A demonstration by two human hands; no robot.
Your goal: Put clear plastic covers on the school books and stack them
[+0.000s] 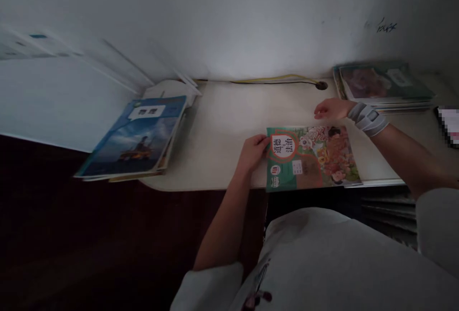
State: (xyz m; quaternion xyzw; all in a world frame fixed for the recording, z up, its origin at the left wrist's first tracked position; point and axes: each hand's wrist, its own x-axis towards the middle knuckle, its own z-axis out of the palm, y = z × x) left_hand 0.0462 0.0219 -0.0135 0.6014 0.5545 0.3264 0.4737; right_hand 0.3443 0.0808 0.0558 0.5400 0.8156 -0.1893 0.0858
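A left pile (138,132) and far-right pile (387,81) look made, but one textbook (311,158) lies apart at the tabletop (222,129)'s near edge, left hand (255,151) pinching it, right hand (333,109) with fingers curled, contents unclear

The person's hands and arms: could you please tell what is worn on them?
The left hand and right hand wear no gloves. A wide grey band with a small darker rectangle wraps the right wrist; no band shows on the left. The sleeves are pale and short.
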